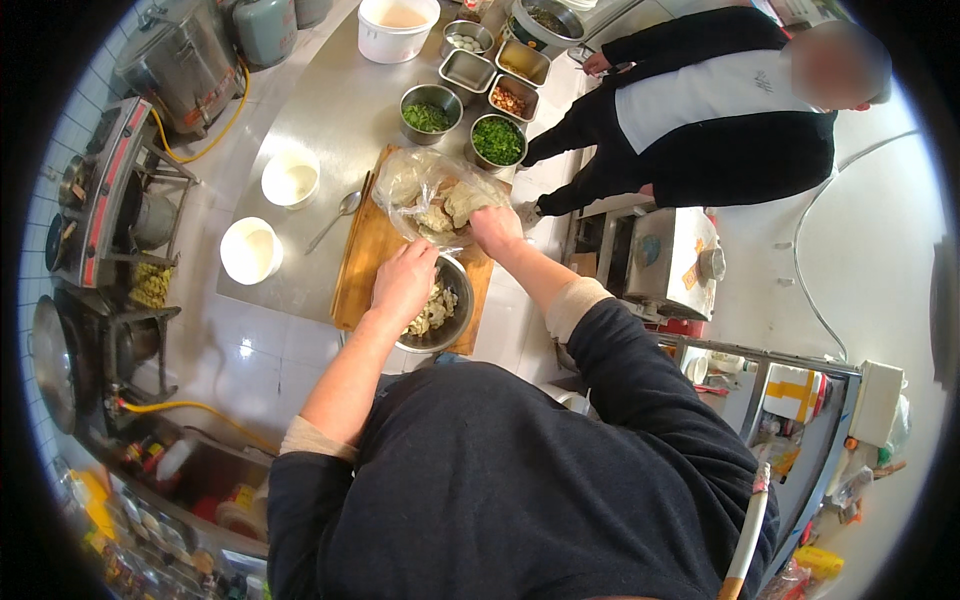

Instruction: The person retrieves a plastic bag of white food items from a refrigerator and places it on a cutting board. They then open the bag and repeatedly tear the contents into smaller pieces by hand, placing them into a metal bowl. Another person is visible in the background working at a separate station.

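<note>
A clear plastic bag (397, 176) with pale, lumpy food (466, 201) inside lies on a wooden cutting board (358, 274). My right hand (496, 229) grips the bag at its near right side, fingers curled in against the lumps. Over the left rim of a steel bowl (466, 307) is my left hand (405, 279), its fingertips at the bag's near edge; what they pinch is hidden. Broken pale pieces (437, 309) fill part of the bowl, which sits at the board's near end.
Beyond the bag stand bowls of chopped greens (498, 141) and steel containers (466, 70). Two white tubs (251, 251) and a spoon (334, 221) lie left. A person (697, 112) stands across the table's right side. A gas stove (112, 195) is far left. A cigarette (746, 525) juts in below.
</note>
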`<state>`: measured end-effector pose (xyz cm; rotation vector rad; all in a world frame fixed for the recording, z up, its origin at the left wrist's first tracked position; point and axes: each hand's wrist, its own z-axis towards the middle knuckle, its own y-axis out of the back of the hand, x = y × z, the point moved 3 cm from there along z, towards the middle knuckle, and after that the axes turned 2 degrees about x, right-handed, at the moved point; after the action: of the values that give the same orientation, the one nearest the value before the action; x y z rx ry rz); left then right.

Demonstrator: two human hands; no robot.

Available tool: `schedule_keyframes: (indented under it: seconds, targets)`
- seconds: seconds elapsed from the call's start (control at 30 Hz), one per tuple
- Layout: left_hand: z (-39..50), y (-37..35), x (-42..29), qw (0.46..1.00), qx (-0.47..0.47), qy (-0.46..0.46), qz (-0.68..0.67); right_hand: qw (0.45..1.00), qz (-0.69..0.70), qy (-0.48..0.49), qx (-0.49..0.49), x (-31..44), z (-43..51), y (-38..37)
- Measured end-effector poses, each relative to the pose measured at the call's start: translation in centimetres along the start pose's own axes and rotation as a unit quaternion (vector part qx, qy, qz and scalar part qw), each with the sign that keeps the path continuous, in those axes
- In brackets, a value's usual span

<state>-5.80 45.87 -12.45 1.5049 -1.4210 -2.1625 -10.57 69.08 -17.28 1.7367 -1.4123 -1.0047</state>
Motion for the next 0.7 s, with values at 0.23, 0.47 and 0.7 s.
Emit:
schedule_keyframes:
  seconds: [0.23,0.47,0.7]
  targets:
    - [0.3,0.2,-0.4,1.0,0.01,0.01,-0.026,0.998,0.056,0.02,0.005,1.5,0.4,-0.4]
    - [-0.4,0.9,-0.4,0.997,-0.01,0.037,-0.072,0.798,0.596,0.01,-0.081,0.1,-2.1,2.2]
    - [-1.6,0.9,0.4,0.991,-0.049,0.073,-0.098,0.804,0.59,0.067,0.034,2.6,-7.8,4.2]
